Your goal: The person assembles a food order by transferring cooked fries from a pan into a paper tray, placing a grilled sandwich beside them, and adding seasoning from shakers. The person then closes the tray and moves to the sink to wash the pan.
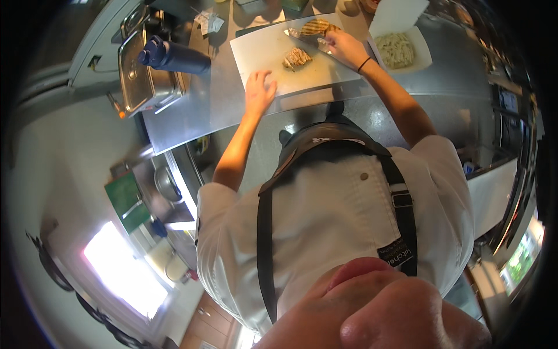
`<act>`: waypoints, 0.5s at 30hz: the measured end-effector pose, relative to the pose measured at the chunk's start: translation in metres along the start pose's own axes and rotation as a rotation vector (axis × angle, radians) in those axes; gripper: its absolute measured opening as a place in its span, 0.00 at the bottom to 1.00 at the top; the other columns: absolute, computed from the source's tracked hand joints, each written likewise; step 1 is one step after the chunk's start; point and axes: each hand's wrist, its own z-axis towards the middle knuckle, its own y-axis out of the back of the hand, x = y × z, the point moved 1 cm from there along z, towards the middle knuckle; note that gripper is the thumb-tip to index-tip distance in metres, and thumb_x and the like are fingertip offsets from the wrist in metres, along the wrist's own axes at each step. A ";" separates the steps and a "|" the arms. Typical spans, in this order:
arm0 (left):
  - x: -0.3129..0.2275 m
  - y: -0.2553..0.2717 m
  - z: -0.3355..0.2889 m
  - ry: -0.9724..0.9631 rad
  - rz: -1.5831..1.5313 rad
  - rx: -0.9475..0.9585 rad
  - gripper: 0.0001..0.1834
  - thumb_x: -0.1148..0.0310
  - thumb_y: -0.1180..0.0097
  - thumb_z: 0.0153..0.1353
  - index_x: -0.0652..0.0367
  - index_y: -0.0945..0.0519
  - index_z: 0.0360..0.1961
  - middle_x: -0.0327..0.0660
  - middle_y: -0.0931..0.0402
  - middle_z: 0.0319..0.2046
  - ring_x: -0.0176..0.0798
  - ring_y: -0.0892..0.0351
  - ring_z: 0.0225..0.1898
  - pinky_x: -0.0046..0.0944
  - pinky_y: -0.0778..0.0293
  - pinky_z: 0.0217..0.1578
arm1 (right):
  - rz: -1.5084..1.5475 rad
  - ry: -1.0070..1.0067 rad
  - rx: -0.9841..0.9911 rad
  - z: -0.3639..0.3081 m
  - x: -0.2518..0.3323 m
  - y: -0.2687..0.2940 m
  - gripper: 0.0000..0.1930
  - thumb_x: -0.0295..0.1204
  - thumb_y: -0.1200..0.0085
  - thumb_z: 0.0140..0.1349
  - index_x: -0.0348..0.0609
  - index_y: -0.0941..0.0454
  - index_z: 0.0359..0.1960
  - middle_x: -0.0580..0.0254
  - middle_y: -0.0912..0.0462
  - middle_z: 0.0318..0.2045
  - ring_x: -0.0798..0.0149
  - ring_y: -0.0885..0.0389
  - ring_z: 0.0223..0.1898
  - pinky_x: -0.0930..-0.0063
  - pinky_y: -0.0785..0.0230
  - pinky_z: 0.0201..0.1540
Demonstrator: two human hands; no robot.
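On a white cutting board [256, 49] lies a small pile of sliced grilled meat [296, 59], which looks like chicken. Behind it, near the board's far edge, is a larger piece with dark grill marks [315, 26]. My right hand [346, 49] is closed around a knife [308, 41], its blade pointing left between the two portions. The knife's handle is mostly hidden by my fingers, which are close beside the grill-marked piece. At the board's near left edge, my left hand [260, 92] is open with fingers apart, holding nothing.
Right of the board stands an open white takeout box [427, 55] with pale pasta [395, 49]. A blue bottle [174, 57] and metal pans [133, 72] occupy the left end of the steel counter [192, 119]. Crumpled paper [209, 22] lies behind the bottle.
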 end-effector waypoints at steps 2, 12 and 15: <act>-0.027 -0.030 0.018 0.108 0.026 -0.070 0.22 0.66 0.33 0.59 0.60 0.22 0.54 0.54 0.27 0.47 0.59 0.25 0.51 0.53 0.27 0.53 | -0.275 -0.029 0.039 -0.005 -0.005 -0.011 0.13 0.35 0.37 0.60 0.46 0.21 0.44 0.50 0.18 0.42 0.44 0.17 0.45 0.50 0.21 0.45; -0.097 -0.109 0.038 0.532 0.017 -0.459 0.25 0.63 0.33 0.62 0.65 0.26 0.55 0.54 0.33 0.52 0.57 0.30 0.55 0.52 0.32 0.58 | 0.027 -0.104 0.217 -0.042 -0.036 0.000 0.13 0.35 0.48 0.67 0.38 0.25 0.45 0.41 0.19 0.45 0.37 0.19 0.46 0.46 0.24 0.47; -0.104 -0.114 0.046 0.532 0.080 -0.487 0.27 0.60 0.31 0.60 0.64 0.26 0.55 0.53 0.34 0.53 0.58 0.32 0.56 0.54 0.33 0.59 | 0.175 -0.229 0.368 -0.044 -0.053 0.010 0.16 0.38 0.53 0.72 0.36 0.25 0.45 0.35 0.19 0.44 0.33 0.20 0.47 0.42 0.27 0.48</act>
